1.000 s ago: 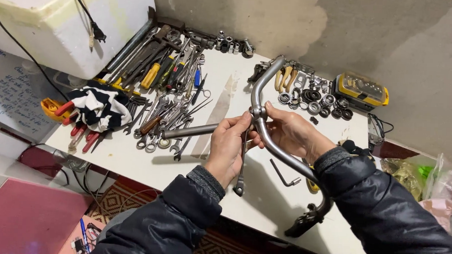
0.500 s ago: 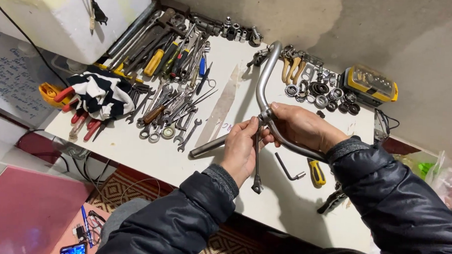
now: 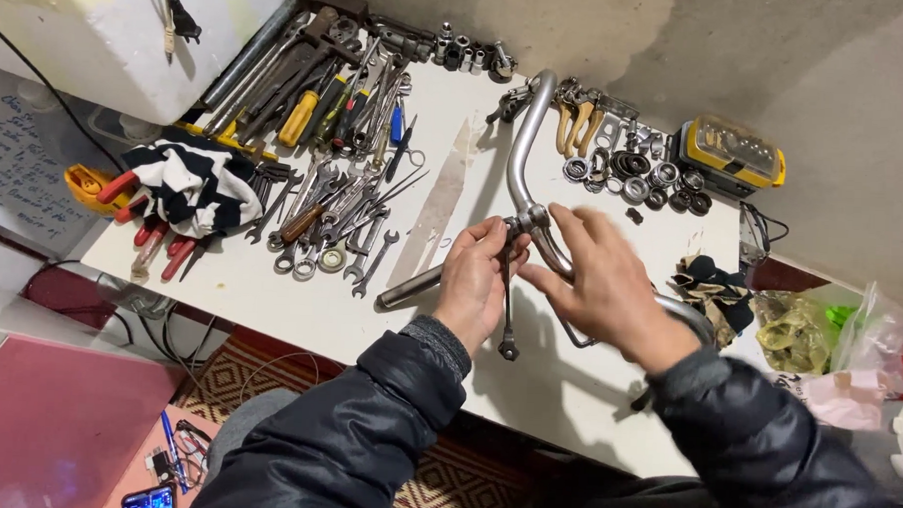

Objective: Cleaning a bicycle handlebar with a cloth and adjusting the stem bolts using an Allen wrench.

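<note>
- While the left hand (image 3: pixel 476 280) hovers over the white table (image 3: pixel 300 299), its thumb and fingers are pinched shut on the top of a slim wrench (image 3: pixel 508 296), which hangs down from the grip with its ring end just above the tabletop.
- The wrench's upper end meets the clamp (image 3: pixel 529 219) at the middle of a bent chrome handlebar (image 3: pixel 520 146), so the held point sits right at the fingertips, just above the hand.
- The right hand (image 3: pixel 601 279) lies over the handlebar just right of the clamp, fingers spread and curled loosely across the tube; whether it truly clasps the tube I cannot tell.
- The handlebar runs from the far edge of the table down to the clamp, then bends off under the right hand toward the right wrist.
- A grey metal tube (image 3: pixel 410 286) lies on the table, touching the left hand's outer side.
- Further left lies a heap of spanners (image 3: pixel 337 230) and a striped cloth (image 3: pixel 194 180); bearings and rings (image 3: pixel 634 175) lie beyond the right hand.
</note>
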